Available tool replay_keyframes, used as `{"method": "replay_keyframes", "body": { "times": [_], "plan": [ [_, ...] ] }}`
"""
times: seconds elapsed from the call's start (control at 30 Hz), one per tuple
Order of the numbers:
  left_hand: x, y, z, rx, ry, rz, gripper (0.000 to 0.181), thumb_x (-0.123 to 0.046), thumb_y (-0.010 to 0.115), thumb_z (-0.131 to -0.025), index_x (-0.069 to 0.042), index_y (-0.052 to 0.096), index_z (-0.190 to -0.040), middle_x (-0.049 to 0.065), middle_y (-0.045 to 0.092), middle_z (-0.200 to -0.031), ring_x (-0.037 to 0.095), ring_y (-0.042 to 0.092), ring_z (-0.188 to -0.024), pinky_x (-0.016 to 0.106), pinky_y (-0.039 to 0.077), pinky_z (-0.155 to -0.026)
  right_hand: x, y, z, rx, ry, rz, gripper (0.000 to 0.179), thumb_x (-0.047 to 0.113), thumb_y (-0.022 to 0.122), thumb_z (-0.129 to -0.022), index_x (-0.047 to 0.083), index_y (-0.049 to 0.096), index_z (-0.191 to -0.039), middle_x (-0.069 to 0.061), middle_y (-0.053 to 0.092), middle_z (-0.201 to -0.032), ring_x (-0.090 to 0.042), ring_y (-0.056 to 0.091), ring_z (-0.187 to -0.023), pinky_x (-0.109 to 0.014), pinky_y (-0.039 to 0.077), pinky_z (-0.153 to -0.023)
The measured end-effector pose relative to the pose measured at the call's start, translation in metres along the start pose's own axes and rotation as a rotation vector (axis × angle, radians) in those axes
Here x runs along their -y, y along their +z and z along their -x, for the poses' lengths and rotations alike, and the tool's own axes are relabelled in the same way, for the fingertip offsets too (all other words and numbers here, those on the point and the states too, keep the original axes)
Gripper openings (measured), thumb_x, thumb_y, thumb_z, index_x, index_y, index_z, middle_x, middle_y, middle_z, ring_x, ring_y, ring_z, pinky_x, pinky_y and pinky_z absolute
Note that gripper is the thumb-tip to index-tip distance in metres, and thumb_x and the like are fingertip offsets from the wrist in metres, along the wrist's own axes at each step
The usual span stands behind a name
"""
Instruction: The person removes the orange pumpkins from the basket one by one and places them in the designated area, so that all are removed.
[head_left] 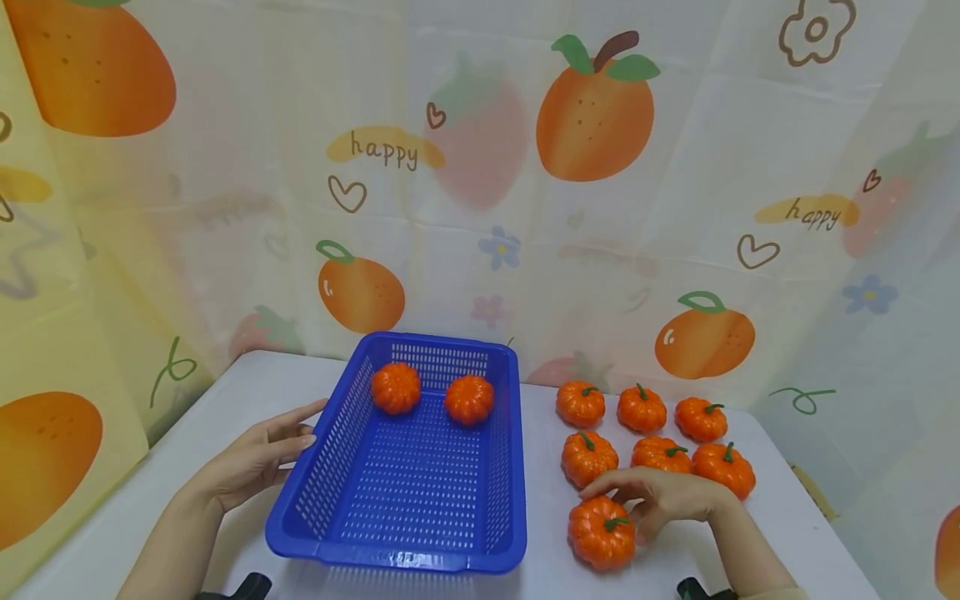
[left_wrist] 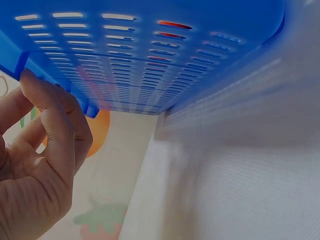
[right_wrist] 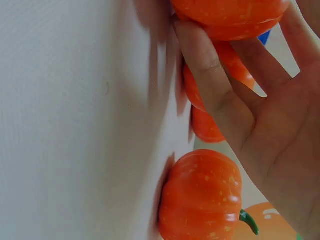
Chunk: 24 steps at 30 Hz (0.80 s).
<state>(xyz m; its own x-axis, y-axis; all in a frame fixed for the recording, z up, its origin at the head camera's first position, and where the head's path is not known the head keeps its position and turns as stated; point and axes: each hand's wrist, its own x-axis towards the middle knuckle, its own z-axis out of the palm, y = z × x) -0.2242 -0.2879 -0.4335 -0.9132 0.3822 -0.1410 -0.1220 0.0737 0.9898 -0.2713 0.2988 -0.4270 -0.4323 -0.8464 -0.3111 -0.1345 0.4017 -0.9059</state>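
Orange-skinned, the nearest pumpkin [head_left: 602, 535], at lower right, is gripped by your right hand [head_left: 667, 496], so cup its sides evenly while your left hand [head_left: 255, 458] holds the blue basket [head_left: 397, 557] by its rim.

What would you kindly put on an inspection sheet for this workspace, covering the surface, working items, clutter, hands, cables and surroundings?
Surface: white table under the basket and pumpkins.
Job's things: blue basket, right way up, with two pumpkins towards its far end; seven more to its right, six in two rows and one in front.
Clutter: tan item past the table's right edge, too little visible to identify.
Left hand: fingers at the basket's left rim.
Right hand: fingers around the front pumpkin; whether it is off the table is unclear.
Cables: nothing seen.
Surroundings: fruit-print sheet behind the table.
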Motion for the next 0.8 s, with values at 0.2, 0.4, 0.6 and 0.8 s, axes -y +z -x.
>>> {"method": "replay_keyframes", "body": {
  "times": [0.2, 0.4, 0.6, 0.8],
  "plan": [
    [-0.001, 0.000, 0.000, 0.007, 0.005, 0.001, 0.061, -0.020, 0.046, -0.104, -0.017, 0.019, -0.159, -0.006, 0.061, -0.115, 0.011, 0.067, -0.104, 0.033, 0.057, -0.091, 0.000, -0.002, 0.005, 0.004, -0.011, -0.047, 0.065, 0.007, 0.066, -0.083, 0.006, 0.046, -0.145, -0.009, 0.054, -0.147, -0.011, 0.055, -0.129, -0.027, 0.052, -0.101],
    [-0.001, 0.000, 0.001, -0.001, -0.002, 0.003, 0.061, -0.021, 0.047, -0.104, -0.018, 0.020, -0.159, -0.006, 0.061, -0.115, 0.011, 0.067, -0.104, 0.033, 0.057, -0.090, -0.001, -0.005, 0.010, 0.009, -0.060, -0.095, 0.064, 0.003, 0.062, -0.087, 0.000, 0.041, -0.147, -0.007, 0.051, -0.150, -0.006, 0.052, -0.135, -0.025, 0.050, -0.104],
    [-0.001, -0.001, 0.003, 0.006, 0.006, 0.007, 0.061, -0.020, 0.046, -0.104, -0.018, 0.019, -0.159, -0.006, 0.061, -0.117, 0.011, 0.066, -0.105, 0.034, 0.057, -0.090, 0.005, -0.006, 0.014, 0.026, -0.111, -0.126, 0.063, 0.001, 0.059, -0.089, -0.005, 0.037, -0.148, -0.022, 0.043, -0.152, -0.011, 0.050, -0.138, -0.029, 0.049, -0.107],
    [-0.001, 0.000, 0.002, 0.011, 0.011, 0.007, 0.059, -0.019, 0.046, -0.104, -0.019, 0.021, -0.159, -0.007, 0.060, -0.119, 0.010, 0.066, -0.105, 0.033, 0.057, -0.090, 0.016, -0.008, 0.018, -0.002, -0.156, -0.059, 0.059, 0.000, 0.058, -0.090, -0.004, 0.041, -0.146, -0.025, 0.044, -0.150, -0.016, 0.050, -0.138, -0.031, 0.049, -0.108]
  ]
}}
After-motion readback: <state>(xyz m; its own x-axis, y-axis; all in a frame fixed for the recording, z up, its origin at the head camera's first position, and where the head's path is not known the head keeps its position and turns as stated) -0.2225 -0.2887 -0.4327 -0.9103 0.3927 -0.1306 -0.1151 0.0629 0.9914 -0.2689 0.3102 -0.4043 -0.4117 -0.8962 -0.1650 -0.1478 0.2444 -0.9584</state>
